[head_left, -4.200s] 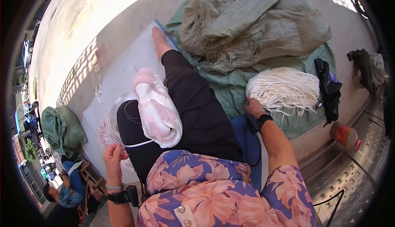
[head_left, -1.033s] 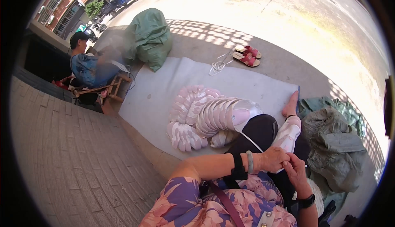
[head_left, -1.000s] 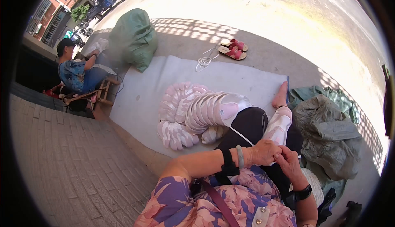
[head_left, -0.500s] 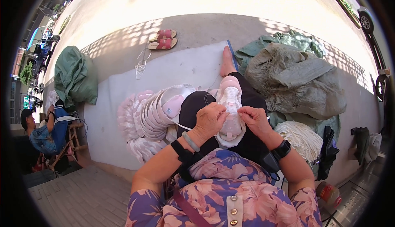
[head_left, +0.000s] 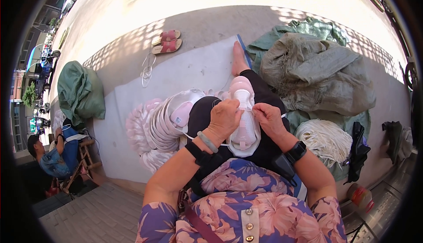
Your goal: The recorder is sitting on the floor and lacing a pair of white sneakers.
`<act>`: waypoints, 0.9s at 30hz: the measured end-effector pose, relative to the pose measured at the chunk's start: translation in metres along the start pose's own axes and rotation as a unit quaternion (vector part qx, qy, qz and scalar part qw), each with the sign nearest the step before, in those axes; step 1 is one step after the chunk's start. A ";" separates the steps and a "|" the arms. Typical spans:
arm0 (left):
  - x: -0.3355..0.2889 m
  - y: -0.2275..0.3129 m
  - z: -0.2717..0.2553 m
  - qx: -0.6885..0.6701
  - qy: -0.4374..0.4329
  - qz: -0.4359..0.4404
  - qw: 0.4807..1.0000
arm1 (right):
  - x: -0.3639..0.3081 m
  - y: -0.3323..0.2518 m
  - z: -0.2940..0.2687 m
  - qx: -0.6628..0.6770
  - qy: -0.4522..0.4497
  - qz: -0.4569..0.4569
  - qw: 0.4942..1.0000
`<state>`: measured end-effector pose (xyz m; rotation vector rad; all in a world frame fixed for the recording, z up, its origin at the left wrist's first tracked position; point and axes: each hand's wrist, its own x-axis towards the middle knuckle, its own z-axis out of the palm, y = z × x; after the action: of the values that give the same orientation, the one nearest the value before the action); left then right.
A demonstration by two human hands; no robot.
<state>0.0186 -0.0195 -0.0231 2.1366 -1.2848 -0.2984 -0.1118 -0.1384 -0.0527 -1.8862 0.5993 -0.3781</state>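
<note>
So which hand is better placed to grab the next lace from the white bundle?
Right hand, probably: the white lace bundle lies just beyond that wrist, on the person's right. The left hand rests on the pink shoe upper, across the lap.

Open mat ahead on the left, bare up to the sandals and a loose cord. Hemmed close on the left by a fanned stack of shoe uppers. Blocked on the right by heaped sacks and a bundle of white laces, just beside the leg.
</note>
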 end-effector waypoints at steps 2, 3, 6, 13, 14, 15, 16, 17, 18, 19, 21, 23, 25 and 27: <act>0.000 -0.001 0.001 -0.010 -0.009 0.001 1.000 | 0.001 -0.002 0.000 -0.003 0.005 -0.009 1.000; 0.000 -0.001 0.002 -0.009 -0.003 0.006 1.000 | 0.001 -0.002 0.000 -0.007 0.008 -0.020 1.000; -0.002 0.000 0.004 0.005 0.003 0.016 1.000 | 0.001 0.002 0.002 -0.034 0.022 -0.050 0.998; -0.003 -0.004 0.010 0.006 0.028 0.030 0.999 | 0.002 0.002 0.006 -0.034 0.031 -0.031 0.998; -0.003 -0.004 0.010 0.006 0.027 0.030 0.999 | 0.001 0.002 0.007 -0.034 0.036 -0.033 0.998; -0.002 -0.005 0.010 0.006 0.033 0.030 0.999 | 0.001 0.002 0.007 -0.034 0.041 -0.035 0.998; -0.002 -0.005 0.010 0.006 0.040 0.029 0.999 | 0.002 0.002 0.008 -0.034 0.041 -0.033 0.998; -0.002 -0.005 0.011 0.006 0.039 0.029 0.999 | 0.003 0.001 0.008 -0.039 0.046 -0.042 0.997; -0.002 -0.006 0.012 0.001 0.038 0.017 0.999 | 0.004 0.000 0.008 -0.044 0.050 -0.050 0.997; -0.002 -0.007 0.013 -0.003 0.037 0.006 0.999 | 0.004 0.000 0.008 -0.044 0.051 -0.049 0.997; -0.002 -0.008 0.014 -0.006 0.037 0.001 0.999 | 0.004 0.000 0.009 -0.059 0.047 -0.054 0.996; -0.002 -0.008 0.015 -0.009 0.037 -0.004 0.999 | 0.004 0.000 0.009 -0.059 0.047 -0.055 0.996; -0.003 -0.009 0.015 -0.009 0.043 -0.001 0.999 | 0.005 -0.001 0.010 -0.058 0.047 -0.055 0.996; -0.003 -0.008 0.014 -0.012 0.042 -0.003 0.999 | 0.005 -0.003 0.010 -0.054 0.047 -0.058 0.996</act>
<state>0.0161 -0.0198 -0.0397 2.1100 -1.2224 -0.2223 -0.1012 -0.1327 -0.0536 -2.0222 0.5841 -0.5210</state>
